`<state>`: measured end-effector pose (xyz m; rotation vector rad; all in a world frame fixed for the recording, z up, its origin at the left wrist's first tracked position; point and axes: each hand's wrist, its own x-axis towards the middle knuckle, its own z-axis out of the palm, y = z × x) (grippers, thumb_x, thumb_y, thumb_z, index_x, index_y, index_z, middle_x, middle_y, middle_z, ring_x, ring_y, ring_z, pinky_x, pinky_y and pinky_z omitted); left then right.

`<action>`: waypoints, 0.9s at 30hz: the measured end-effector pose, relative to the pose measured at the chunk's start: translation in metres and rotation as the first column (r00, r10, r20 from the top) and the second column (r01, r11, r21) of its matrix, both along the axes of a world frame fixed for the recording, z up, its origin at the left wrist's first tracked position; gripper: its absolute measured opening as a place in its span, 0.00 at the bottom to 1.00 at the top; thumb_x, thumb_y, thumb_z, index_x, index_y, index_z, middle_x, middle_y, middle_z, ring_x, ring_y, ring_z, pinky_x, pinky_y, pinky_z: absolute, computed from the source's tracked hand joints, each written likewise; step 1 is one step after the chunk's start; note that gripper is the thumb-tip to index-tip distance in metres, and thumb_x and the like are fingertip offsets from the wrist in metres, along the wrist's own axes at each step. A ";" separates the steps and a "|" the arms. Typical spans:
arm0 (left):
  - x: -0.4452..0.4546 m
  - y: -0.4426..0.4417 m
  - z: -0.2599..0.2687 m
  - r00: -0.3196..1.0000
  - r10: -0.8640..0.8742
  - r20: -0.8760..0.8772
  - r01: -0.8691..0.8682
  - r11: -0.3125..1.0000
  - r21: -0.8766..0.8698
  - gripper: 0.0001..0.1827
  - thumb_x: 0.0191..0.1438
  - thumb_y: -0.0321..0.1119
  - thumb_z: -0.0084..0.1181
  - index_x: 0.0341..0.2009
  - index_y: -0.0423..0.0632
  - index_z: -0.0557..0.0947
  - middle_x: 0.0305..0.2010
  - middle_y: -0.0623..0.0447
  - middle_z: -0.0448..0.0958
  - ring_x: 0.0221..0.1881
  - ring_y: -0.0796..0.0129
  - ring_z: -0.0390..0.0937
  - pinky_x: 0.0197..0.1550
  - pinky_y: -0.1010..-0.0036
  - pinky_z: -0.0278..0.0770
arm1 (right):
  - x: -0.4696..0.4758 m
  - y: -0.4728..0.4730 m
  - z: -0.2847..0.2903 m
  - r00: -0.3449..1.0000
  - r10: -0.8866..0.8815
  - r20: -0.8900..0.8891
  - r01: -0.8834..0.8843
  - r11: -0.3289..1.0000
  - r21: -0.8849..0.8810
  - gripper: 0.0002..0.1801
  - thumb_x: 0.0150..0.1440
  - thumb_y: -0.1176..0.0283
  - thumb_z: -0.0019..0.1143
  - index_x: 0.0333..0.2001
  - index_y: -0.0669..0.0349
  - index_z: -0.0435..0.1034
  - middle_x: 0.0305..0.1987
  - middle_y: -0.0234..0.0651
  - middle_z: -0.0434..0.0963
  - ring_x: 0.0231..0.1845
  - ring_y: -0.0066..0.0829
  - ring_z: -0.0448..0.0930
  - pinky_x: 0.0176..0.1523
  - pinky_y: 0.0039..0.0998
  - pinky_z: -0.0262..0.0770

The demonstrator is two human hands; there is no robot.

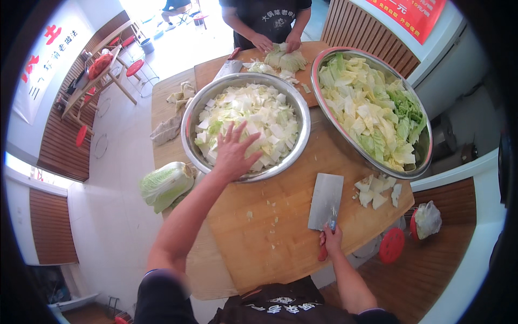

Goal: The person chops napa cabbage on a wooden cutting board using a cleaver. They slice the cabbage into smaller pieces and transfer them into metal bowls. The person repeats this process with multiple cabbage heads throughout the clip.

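My left hand [236, 156] is spread over the near left part of a round steel basin [304, 117], its fingers apart above chopped napa cabbage stems [263, 117]. Whether the fingertips touch the pieces I cannot tell. My right hand [332, 239] grips the red handle of a cleaver [326, 200]. Its broad blade points away from me, over the wooden cutting board [283, 239], with cabbage bits stuck near the handle. Several cut cabbage cores [376, 189] lie to the right of the blade. A whole napa cabbage [168, 184] lies at the table's left edge.
A large oval steel basin [317, 83] of cut cabbage leaves stands at the right. Across the table a co-worker's hands [279, 42] press on cabbage at another board [319, 48]. A second cleaver [229, 67] lies there. Cloths [166, 130] lie on the left; red stools [391, 245] stand below right.
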<state>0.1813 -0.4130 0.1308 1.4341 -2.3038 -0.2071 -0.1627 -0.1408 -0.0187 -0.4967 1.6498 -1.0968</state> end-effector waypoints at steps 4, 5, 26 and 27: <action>-0.013 -0.045 -0.017 0.981 0.130 0.141 -0.146 0.984 0.104 0.29 0.58 0.57 0.51 0.64 0.70 0.73 0.78 0.49 0.50 0.77 0.41 0.41 0.69 0.29 0.37 | 0.000 0.000 0.002 0.999 -0.033 -0.008 0.034 0.998 0.057 0.09 0.65 0.69 0.54 0.36 0.61 0.66 0.19 0.33 0.73 0.12 0.21 0.69 0.15 0.25 0.66; -0.007 -0.054 -0.021 0.977 0.152 0.146 -0.170 0.978 0.118 0.29 0.58 0.57 0.51 0.65 0.71 0.72 0.78 0.49 0.49 0.77 0.41 0.41 0.69 0.29 0.37 | -0.001 0.001 0.001 1.000 -0.024 -0.018 0.025 0.999 0.031 0.09 0.65 0.69 0.54 0.36 0.62 0.66 0.20 0.33 0.73 0.12 0.21 0.69 0.15 0.25 0.66; 0.222 -0.051 -0.059 0.720 0.543 -0.432 -0.640 0.761 -0.110 0.24 0.61 0.38 0.54 0.58 0.38 0.73 0.54 0.39 0.73 0.61 0.48 0.68 0.63 0.61 0.64 | 0.002 0.004 -0.002 1.000 -0.014 -0.010 0.013 1.000 -0.016 0.11 0.66 0.67 0.53 0.35 0.63 0.66 0.19 0.34 0.73 0.11 0.20 0.68 0.14 0.25 0.67; 0.245 -0.036 -0.063 0.675 0.663 -0.324 -0.717 0.694 -0.074 0.26 0.63 0.42 0.53 0.58 0.36 0.72 0.55 0.37 0.73 0.61 0.47 0.68 0.63 0.59 0.64 | 0.002 0.004 -0.002 1.000 -0.017 -0.007 0.017 1.000 -0.012 0.11 0.66 0.67 0.53 0.35 0.63 0.66 0.19 0.34 0.73 0.11 0.20 0.68 0.14 0.25 0.67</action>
